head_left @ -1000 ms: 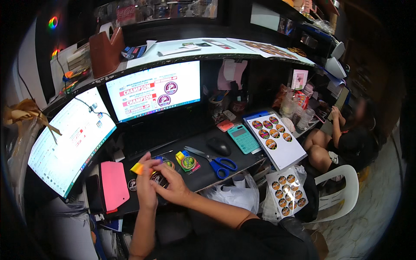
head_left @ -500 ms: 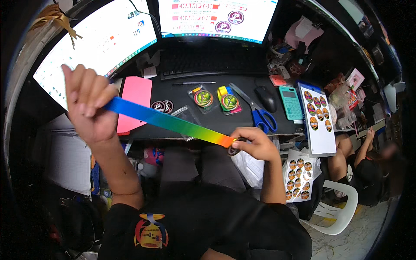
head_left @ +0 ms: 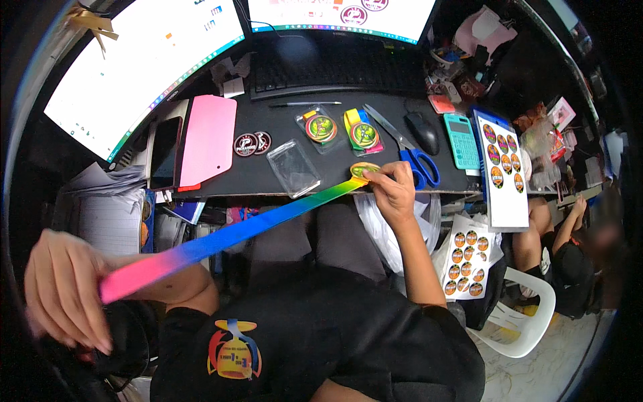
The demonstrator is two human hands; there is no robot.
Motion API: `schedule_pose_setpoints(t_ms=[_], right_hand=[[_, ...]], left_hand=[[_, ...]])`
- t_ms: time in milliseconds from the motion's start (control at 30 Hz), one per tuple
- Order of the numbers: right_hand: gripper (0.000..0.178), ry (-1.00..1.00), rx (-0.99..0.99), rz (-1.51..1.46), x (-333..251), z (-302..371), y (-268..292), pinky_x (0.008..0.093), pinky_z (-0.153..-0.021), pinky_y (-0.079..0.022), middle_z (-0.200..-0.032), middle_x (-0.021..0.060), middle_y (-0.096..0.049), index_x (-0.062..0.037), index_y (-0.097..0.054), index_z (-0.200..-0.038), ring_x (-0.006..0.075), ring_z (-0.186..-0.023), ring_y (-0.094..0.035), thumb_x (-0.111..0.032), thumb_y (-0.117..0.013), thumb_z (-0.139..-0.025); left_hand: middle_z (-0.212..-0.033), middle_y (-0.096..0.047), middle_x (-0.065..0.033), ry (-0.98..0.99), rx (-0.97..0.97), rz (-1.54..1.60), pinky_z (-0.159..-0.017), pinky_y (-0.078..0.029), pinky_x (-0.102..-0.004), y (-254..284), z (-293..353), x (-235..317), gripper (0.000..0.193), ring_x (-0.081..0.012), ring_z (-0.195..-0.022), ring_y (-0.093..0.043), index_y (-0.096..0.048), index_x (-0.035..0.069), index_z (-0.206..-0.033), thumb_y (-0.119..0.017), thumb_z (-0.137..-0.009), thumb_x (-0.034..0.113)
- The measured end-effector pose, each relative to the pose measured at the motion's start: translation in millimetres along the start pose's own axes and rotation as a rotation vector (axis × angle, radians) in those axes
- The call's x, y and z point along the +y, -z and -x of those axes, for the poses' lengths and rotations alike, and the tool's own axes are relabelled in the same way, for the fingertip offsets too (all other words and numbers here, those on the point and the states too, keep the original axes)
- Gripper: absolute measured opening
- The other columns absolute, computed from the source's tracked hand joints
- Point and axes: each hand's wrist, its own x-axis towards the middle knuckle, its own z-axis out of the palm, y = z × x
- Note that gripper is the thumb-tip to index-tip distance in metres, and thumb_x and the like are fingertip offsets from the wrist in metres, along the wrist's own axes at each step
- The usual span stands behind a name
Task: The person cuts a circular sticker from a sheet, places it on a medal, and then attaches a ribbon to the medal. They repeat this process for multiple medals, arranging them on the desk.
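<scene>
Low at the left, my left hand (head_left: 70, 288) grips the pink end of a rainbow ribbon (head_left: 234, 236). The ribbon runs taut and slanting up across my lap to the desk's front edge. There my right hand (head_left: 392, 191) pinches a round medal (head_left: 362, 169) at the ribbon's yellow-orange end. Part of the medal is hidden by my fingers. Beyond it lie two similar medals in clear sleeves, one with a yellow ribbon (head_left: 313, 116) and one with a yellow-and-blue ribbon (head_left: 352, 122). A clear plastic case (head_left: 295, 169) rests to the left of my right hand.
Blue-handled scissors (head_left: 422, 167), a black mouse (head_left: 421, 132) and a teal calculator (head_left: 461, 142) lie at the right. Two round badges (head_left: 246, 144) sit beside a pink folder (head_left: 209, 137). A sticker sheet (head_left: 506, 181) overhangs the desk edge. Another person (head_left: 569, 268) sits at far right.
My left hand has come down from before the left monitor to the lower left, drawing out more ribbon, now pink at its end. The medal has turned to a yellow-green face.
</scene>
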Motion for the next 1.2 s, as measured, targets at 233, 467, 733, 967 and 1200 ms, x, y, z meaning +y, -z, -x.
schedule_pose_setpoints(t_ms=[233, 467, 733, 967, 1200], right_hand=[[0.028, -0.036, -0.145, 0.06, -1.6, 0.6, 0.1, 0.0364, -0.066, -0.043, -0.084, 0.0073, -0.058, -0.013, -0.071, -0.096, 0.0264, -0.076, -0.055, -0.007, -0.075, -0.068], [0.026, -0.45, -0.18, -0.57, -84.2, 8.9, 25.6, 0.0295, -0.071, -0.044, -0.087, 0.0062, -0.061, -0.0049, -0.068, -0.104, 0.0179, -0.082, -0.059, -0.01, -0.073, -0.078], [0.012, -1.017, -0.024, -1.147, -118.5, 49.7, -11.8, 0.0298, -0.051, -0.051, -0.085, 0.0085, -0.058, 0.0039, -0.058, -0.098, 0.0183, -0.057, -0.061, 0.006, -0.059, -0.087], [0.017, -1.216, 0.145, -1.052, -97.5, 60.9, -33.1, 0.0253, -0.065, -0.052, -0.091, 0.0081, -0.061, 0.002, -0.057, -0.1, 0.0144, -0.072, -0.063, -0.004, -0.065, -0.086], [0.012, -1.141, 0.326, -0.868, -76.3, 56.0, -43.6, 0.0278, -0.091, -0.043, -0.109, 0.0129, -0.06, 0.0016, -0.065, -0.09, 0.0179, -0.104, -0.056, -0.003, -0.071, -0.08]], left_hand=[[-0.048, -0.054, -0.0119, 0.563, 0.091, -0.139, -0.039, -0.052, -0.0317, 26.0, 16.4, -73.2, 0.054, -0.0174, -0.038, -0.055, -0.06, -0.007, -0.064, -0.055, -0.087, 0.041], [-0.046, -0.05, -0.0055, 1.175, 0.927, -0.559, -0.032, -0.039, -0.0232, 63.2, 115.6, -218.2, 0.084, -0.013, -0.033, -0.048, -0.053, 0.002, -0.058, -0.015, -0.092, 0.069], [-0.048, -0.05, -0.0069, 1.296, 1.085, -0.51, -0.035, -0.043, -0.0258, 57.3, 175.7, -241.6, 0.081, -0.0156, -0.036, -0.051, -0.061, -0.004, -0.075, -0.023, -0.095, 0.064], [-0.053, -0.053, -0.0072, 1.316, 1.053, -0.435, -0.042, -0.048, -0.0303, 59.9, 194.5, -239.4, 0.057, -0.0164, -0.041, -0.053, -0.056, -0.005, -0.096, -0.035, -0.1, 0.048], [-0.058, -0.055, -0.0043, 1.392, 0.804, -0.524, -0.05, -0.045, -0.0269, 32.3, 187.6, -221.8, 0.034, -0.0114, -0.051, -0.055, -0.059, 0.001, -0.096, -0.046, -0.1, 0.032]])
